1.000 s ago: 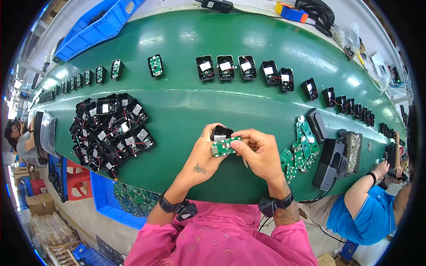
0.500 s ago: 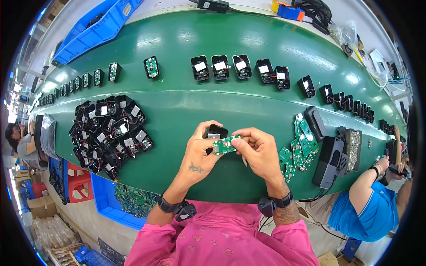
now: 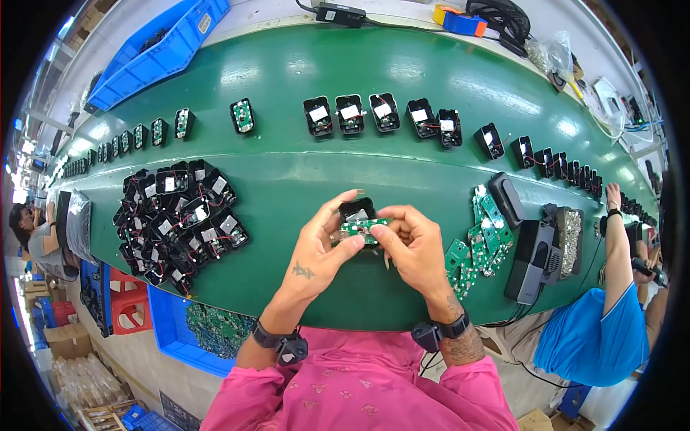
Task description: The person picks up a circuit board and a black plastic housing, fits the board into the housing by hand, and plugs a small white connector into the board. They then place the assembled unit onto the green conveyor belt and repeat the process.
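Over the front of the green table, my left hand (image 3: 320,251) is closed round a small black plastic case (image 3: 357,207), open side up, with its thumb on a green circuit board (image 3: 359,228). My right hand (image 3: 415,248) grips the board's right end between thumb and fingers. The board lies across the near part of the case opening; whether it touches the rim I cannot tell. To the left is a heap of black cases (image 3: 172,183) with pale blocks and red wires. Loose green boards (image 3: 489,230) lie to my right.
Black cases (image 3: 350,115) stand in a curved row across the table (image 3: 302,65), some at left fitted with boards. A blue crate (image 3: 154,57) sits far left; a blue bin (image 3: 169,323) of boards is below the edge. Right are a grey-black device (image 3: 528,262) and a co-worker's arm (image 3: 618,251).
The circuit board has shifted slightly and now lies more level over the case, with my left thumb pressed on it. The co-worker's arm at right has stretched forward to the row of cases.
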Available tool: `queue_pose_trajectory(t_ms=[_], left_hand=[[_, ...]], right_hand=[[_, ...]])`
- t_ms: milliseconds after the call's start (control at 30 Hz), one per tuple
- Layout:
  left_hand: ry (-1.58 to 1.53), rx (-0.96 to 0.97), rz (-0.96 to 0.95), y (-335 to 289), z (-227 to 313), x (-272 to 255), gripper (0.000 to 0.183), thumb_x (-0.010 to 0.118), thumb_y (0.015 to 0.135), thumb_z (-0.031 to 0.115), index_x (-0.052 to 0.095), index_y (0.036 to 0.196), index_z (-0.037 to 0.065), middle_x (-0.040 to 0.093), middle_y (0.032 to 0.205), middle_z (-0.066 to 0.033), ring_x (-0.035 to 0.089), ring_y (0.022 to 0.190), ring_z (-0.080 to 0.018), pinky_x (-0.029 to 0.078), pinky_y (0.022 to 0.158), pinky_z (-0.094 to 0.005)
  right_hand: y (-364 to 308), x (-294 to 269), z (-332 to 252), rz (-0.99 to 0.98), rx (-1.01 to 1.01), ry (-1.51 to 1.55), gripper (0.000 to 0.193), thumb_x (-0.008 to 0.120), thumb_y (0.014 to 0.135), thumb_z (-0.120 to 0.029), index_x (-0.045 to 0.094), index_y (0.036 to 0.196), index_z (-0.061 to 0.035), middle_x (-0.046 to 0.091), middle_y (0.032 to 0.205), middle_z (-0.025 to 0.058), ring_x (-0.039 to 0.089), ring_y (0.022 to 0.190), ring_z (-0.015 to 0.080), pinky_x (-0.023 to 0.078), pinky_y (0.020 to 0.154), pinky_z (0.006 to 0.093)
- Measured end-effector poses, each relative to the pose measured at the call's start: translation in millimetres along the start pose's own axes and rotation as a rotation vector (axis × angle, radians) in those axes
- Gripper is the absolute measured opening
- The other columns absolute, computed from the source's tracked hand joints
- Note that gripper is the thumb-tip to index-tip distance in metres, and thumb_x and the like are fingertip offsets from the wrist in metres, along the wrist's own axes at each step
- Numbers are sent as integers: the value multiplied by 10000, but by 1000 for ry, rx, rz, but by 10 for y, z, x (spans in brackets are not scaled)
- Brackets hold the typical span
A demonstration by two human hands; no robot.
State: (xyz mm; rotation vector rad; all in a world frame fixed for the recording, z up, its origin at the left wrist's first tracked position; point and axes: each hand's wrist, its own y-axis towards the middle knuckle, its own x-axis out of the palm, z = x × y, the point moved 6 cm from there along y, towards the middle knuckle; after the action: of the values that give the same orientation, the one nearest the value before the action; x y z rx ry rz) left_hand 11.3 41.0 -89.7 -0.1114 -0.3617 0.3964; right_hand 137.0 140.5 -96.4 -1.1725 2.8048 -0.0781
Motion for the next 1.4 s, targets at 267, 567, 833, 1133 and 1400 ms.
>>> queue_pose_trajectory(t_ms=[267, 567, 833, 1133, 1400], left_hand=[[55, -27, 6, -2, 8, 74, 597, 667, 896, 6, 442, 1449, 0, 592, 1241, -136, 603, 1097, -158, 539, 902, -283], [109, 116, 59, -5, -11, 113, 544, 618, 936, -27, 436, 1449, -6, 605, 1233, -139, 651, 1020, -148, 557, 886, -281], [265, 250, 258, -96, 180, 187, 587, 631, 921, -52, 420, 1469, -36, 600, 1264, -121, 623, 1070, -142, 531, 910, -273], [312, 326, 304, -123, 203, 190, 579, 626, 915, -76, 430, 1458, -39, 600, 1278, -111, 622, 1080, -141, 527, 925, -270], [605, 474, 324, -164, 283, 209, 526, 644, 893, -83, 530, 1400, 2, 603, 1274, -120, 645, 996, -127, 563, 814, -257]], right_hand=[[-7, 25, -336, 56, -421, -331, 160, 735, 852, -130, 756, 1001, -76, 559, 1301, 141, 525, 1200, 277, 480, 930, 391], [-45, 29, -326, 26, -423, -307, 76, 714, 862, -90, 718, 923, -45, 522, 1360, 154, 511, 1216, 298, 473, 945, 402], [-160, 86, -327, 253, -529, -475, 68, 701, 867, -58, 672, 918, -24, 523, 1219, 157, 531, 1075, 293, 476, 833, 393], [-186, 81, -415, 288, -637, -534, 84, 706, 844, -16, 670, 919, -16, 537, 1179, 162, 550, 1029, 298, 487, 790, 370], [-189, 104, -449, 294, -667, -552, 115, 715, 814, 21, 659, 912, 3, 566, 1111, 163, 578, 968, 298, 506, 765, 359]])
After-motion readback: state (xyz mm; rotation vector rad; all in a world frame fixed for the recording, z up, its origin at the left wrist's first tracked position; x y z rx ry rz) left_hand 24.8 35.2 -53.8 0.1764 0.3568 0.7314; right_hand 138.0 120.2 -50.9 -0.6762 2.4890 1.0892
